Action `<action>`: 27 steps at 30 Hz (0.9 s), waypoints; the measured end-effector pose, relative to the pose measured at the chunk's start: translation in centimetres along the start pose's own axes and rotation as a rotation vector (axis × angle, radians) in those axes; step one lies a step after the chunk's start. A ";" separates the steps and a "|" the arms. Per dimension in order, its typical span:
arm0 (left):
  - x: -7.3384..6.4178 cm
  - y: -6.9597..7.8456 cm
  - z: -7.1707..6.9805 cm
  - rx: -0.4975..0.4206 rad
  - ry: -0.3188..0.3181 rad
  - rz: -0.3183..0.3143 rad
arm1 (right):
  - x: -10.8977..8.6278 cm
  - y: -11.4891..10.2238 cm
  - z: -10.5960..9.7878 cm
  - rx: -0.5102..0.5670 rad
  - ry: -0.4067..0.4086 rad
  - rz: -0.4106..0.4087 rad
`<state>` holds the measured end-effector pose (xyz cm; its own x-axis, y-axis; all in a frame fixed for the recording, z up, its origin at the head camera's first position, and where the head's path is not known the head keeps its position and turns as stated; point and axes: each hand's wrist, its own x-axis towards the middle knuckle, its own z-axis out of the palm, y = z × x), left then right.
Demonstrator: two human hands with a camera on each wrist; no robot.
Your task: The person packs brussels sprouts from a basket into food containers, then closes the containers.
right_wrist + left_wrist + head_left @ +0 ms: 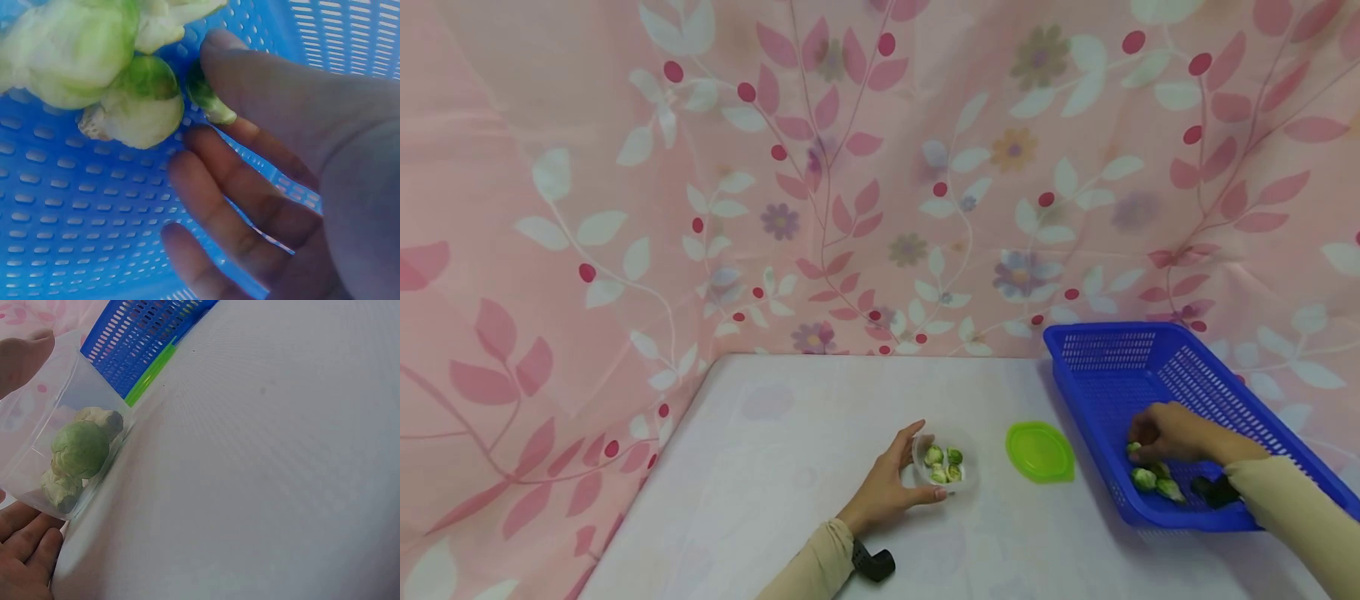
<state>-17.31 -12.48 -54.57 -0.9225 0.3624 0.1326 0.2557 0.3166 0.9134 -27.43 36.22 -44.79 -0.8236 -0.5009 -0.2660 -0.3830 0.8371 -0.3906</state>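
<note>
On the white desk [775, 483], the left hand's [883, 492] fingers curve round a clear bowl [972, 468] holding four sprouts [933, 456]. Right of it lies a green lid [1040, 452]. Inside the blue basket [1112, 383], the right hand's [1176, 432] fingers pinch a sprout [209, 103] beside others. Floral cloth [880, 167] hangs behind.

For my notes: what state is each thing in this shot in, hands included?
Clear container: upright on the table, uncovered.
Container sprouts: four in view, sitting inside it.
Green lid: off, lying on the table.
Blue basket: upright, open-topped.
Basket sprouts: loose, near its near end.
Left hand: holds the container.
Right hand: inside the basket, pinching a small sprout.
</note>
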 end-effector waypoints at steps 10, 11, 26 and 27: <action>0.1 -0.1 0.0 0.013 0.002 0.008 | -0.1 0.3 -0.3 -0.031 0.210 -0.076; 0.1 -0.1 -0.1 0.011 0.002 0.008 | -0.1 0.2 -0.3 -0.031 0.238 -0.074; 0.0 0.0 -0.1 -0.005 -0.001 -0.002 | -0.7 -2.2 -1.1 0.094 0.552 -0.129; 0.0 0.0 -0.1 -0.004 0.000 -0.003 | -0.7 -2.4 -1.1 0.105 0.556 -0.123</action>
<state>-17.32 -12.54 -54.55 -0.9232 0.3617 0.1296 0.2516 0.3143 0.9154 -26.37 34.84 -42.69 -0.8824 -0.3788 0.2791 -0.4699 0.7391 -0.4826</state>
